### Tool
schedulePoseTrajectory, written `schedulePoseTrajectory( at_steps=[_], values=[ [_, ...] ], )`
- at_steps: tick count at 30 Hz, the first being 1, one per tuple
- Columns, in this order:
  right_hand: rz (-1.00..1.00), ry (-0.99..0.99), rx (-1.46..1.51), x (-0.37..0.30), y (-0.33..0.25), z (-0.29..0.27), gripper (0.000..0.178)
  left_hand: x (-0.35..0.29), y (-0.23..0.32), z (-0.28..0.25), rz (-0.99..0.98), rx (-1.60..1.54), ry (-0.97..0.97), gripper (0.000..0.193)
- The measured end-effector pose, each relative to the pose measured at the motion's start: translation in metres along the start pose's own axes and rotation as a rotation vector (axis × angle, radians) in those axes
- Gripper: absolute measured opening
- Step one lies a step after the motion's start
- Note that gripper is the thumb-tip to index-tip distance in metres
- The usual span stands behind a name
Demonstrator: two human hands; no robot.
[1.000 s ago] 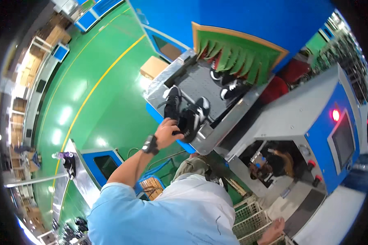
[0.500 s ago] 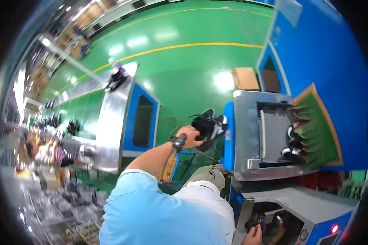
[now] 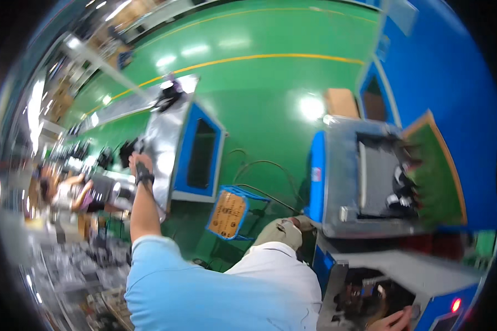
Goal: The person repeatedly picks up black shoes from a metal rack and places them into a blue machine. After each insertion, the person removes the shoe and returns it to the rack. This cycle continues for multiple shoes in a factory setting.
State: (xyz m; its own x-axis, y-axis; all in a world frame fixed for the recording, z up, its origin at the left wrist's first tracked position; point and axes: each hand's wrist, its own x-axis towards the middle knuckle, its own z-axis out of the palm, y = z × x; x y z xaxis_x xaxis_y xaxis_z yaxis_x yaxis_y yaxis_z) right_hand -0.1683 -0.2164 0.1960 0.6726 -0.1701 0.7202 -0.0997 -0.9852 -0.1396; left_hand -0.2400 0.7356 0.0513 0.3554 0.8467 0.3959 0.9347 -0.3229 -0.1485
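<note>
My left arm reaches out to the left, and my left hand (image 3: 142,163) is closed on a pair of black shoes (image 3: 130,150), blurred by motion. The shoes are over the edge of a metal conveyor table (image 3: 168,132). At the lower right my right hand (image 3: 393,321) is by the front of a grey and blue machine (image 3: 408,267). Its fingers are stretched out with the tips beside a round knob (image 3: 416,310); whether they touch it cannot be made out. Inside the machine's dark opening, the contents (image 3: 364,295) are unclear.
A metal-topped machine (image 3: 342,171) on the right has black and white shoes (image 3: 400,190) by a green fringed curtain (image 3: 439,171). A blue-framed stool (image 3: 228,214) and a hose (image 3: 270,165) are ahead. Another person (image 3: 74,193) is at far left; a carton (image 3: 341,103) stands behind the machine.
My left hand has swung left with the black shoes, from beside the metal-topped machine to the conveyor table. My right hand has moved right, from the machine's opening toward the knob.
</note>
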Motion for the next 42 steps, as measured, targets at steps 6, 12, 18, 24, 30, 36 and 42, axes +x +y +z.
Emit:
schedulePoseTrajectory(
  at_steps=[6, 12, 18, 24, 30, 36, 42],
  values=[
    [0.114, -0.048, -0.471, 0.054, 0.067, 0.034, 0.060, -0.275, 0.383, 0.012, 1.097, -0.509, -0.687, 0.038],
    [0.257, -0.159, -0.600, 0.061, 0.060, 0.044, 0.069, -0.566, 0.668, -0.142, 1.885, -0.774, -0.959, 0.066],
    [0.289, -0.218, -0.645, 0.050, 0.058, 0.040, 0.076, -0.717, 0.824, -0.199, 1.946, -0.945, -0.587, 0.095],
    [0.225, -0.163, -0.568, 0.061, 0.059, 0.050, 0.073, -0.741, 0.850, -0.171, 1.551, -1.111, -0.885, 0.074],
    [0.385, -0.237, -0.586, 0.059, 0.052, 0.036, 0.071, -0.629, 0.774, -0.210, 1.303, -1.010, -1.775, 0.053],
    [0.437, -0.031, 0.084, -0.006, -0.005, 0.040, 0.081, -0.544, 0.582, -0.263, 0.558, -1.100, -2.596, 0.053],
    [1.003, 0.010, 1.090, -0.070, -0.053, 0.055, 0.100, -0.575, 0.427, -0.371, 1.002, -0.919, -2.632, 0.049]
  ],
)
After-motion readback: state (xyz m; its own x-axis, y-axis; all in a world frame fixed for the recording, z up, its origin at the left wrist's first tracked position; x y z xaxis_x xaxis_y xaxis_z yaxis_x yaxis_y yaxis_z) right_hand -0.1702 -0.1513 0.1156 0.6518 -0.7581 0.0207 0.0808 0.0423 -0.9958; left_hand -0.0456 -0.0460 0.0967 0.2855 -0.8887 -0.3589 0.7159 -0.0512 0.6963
